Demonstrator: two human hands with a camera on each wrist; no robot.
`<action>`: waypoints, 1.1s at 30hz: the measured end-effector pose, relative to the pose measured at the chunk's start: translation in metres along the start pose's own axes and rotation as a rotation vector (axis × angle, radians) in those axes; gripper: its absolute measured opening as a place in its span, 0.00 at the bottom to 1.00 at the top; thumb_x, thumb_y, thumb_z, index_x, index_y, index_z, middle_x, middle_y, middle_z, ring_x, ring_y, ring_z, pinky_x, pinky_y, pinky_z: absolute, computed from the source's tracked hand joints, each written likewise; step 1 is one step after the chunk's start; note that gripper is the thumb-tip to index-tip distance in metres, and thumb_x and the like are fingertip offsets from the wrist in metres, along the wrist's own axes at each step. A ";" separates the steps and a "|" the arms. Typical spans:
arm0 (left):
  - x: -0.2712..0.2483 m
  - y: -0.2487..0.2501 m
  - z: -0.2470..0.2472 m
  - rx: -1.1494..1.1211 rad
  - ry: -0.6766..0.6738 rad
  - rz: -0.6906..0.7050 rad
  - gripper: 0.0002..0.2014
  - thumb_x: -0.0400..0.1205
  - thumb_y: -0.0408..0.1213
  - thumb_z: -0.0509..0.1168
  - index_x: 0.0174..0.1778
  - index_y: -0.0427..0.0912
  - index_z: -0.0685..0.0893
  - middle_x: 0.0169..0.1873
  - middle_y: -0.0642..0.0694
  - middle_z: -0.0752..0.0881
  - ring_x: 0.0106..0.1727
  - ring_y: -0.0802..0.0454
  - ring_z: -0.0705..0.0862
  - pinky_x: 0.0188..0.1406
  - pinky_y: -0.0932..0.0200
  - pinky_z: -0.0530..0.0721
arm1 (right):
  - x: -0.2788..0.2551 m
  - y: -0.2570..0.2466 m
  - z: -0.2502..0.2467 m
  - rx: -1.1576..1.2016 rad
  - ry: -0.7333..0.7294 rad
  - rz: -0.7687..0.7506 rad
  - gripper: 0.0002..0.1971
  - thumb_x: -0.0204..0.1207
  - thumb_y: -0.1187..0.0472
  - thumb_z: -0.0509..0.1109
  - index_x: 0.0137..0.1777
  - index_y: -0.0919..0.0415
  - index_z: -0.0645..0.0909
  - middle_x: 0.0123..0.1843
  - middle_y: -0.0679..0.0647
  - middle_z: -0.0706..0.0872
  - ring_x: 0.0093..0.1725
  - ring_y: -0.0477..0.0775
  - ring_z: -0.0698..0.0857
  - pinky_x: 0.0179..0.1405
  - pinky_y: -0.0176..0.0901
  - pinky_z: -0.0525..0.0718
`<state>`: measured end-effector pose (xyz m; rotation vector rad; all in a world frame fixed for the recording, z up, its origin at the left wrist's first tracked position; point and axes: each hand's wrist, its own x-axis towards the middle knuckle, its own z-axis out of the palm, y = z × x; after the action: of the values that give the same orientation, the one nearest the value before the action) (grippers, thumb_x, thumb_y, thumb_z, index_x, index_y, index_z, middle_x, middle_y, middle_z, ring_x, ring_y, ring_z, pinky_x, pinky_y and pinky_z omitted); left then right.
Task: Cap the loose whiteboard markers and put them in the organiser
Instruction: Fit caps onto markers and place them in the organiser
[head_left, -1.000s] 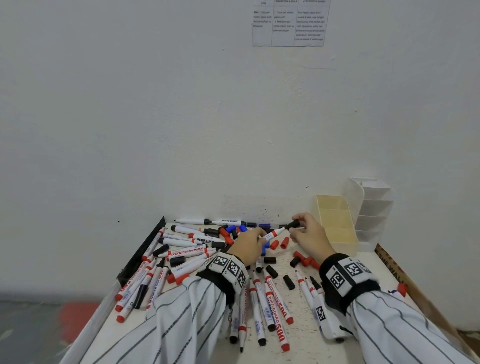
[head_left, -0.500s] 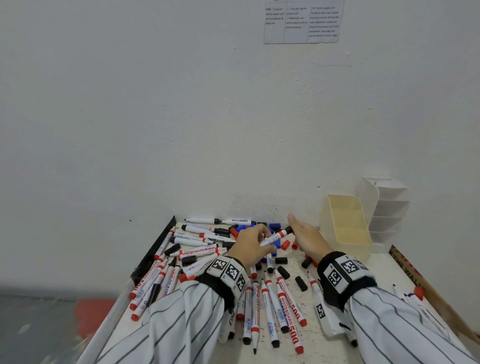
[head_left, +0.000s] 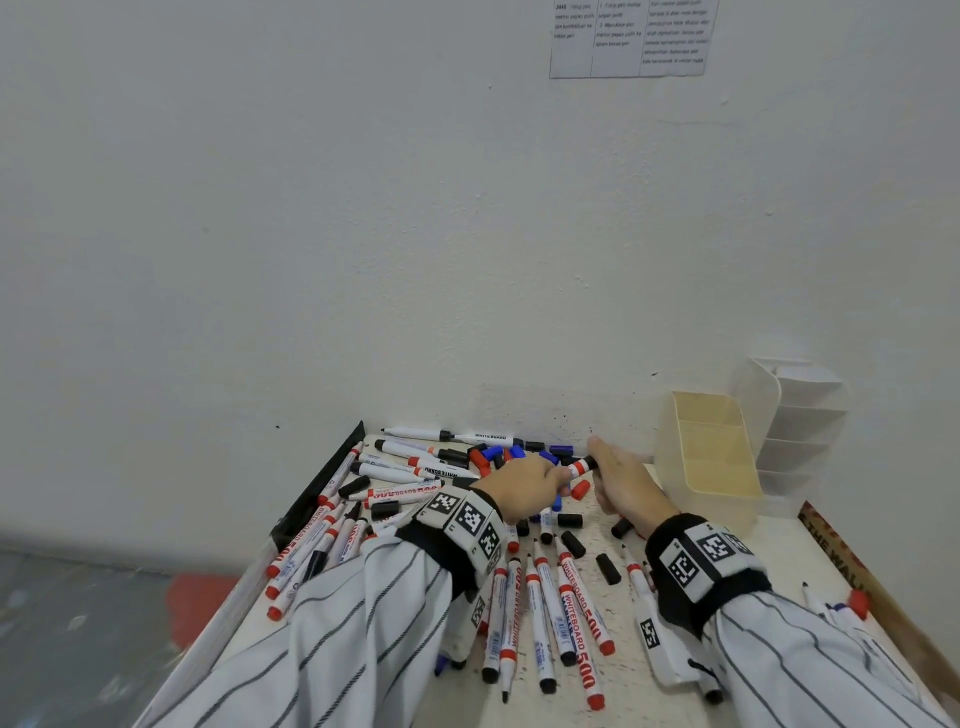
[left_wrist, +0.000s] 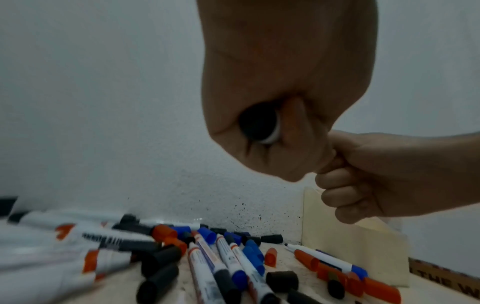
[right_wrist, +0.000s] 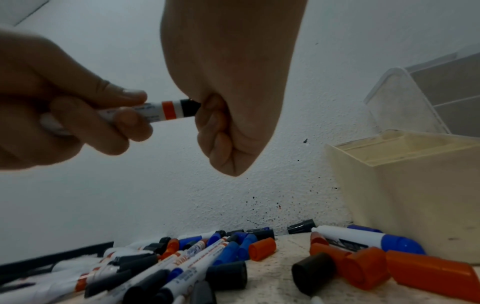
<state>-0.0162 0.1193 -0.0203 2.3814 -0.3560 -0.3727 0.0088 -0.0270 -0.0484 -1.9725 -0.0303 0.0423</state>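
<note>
Marker (white barrel, orange band, black cap) gripped by both hands.

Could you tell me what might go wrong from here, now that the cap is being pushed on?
The black cap is mostly hidden in the right hand, so it may seat crooked on the marker held by the left hand. Loose caps below could roll if knocked.
</note>
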 end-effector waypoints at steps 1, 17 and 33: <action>-0.001 0.002 0.000 -0.050 -0.024 -0.023 0.17 0.88 0.48 0.46 0.46 0.42 0.75 0.29 0.48 0.70 0.26 0.55 0.67 0.27 0.63 0.67 | -0.001 0.000 -0.001 0.007 -0.011 -0.023 0.20 0.85 0.51 0.48 0.31 0.55 0.64 0.24 0.51 0.62 0.22 0.48 0.60 0.23 0.40 0.60; 0.062 -0.005 0.036 0.183 0.114 -0.220 0.18 0.85 0.38 0.56 0.70 0.35 0.75 0.68 0.39 0.77 0.70 0.43 0.74 0.67 0.55 0.73 | 0.029 -0.031 -0.121 -0.145 0.640 -0.364 0.10 0.83 0.61 0.59 0.58 0.65 0.76 0.46 0.56 0.83 0.42 0.56 0.84 0.43 0.39 0.83; 0.097 -0.018 0.043 0.319 0.108 -0.342 0.17 0.85 0.37 0.58 0.67 0.33 0.73 0.65 0.38 0.78 0.65 0.46 0.80 0.63 0.58 0.78 | 0.070 0.035 -0.145 -0.548 0.600 -0.216 0.10 0.80 0.73 0.58 0.58 0.69 0.77 0.56 0.67 0.80 0.53 0.66 0.81 0.56 0.59 0.81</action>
<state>0.0603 0.0730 -0.0795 2.7693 0.0510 -0.3603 0.0856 -0.1706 -0.0250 -2.4360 0.1517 -0.7686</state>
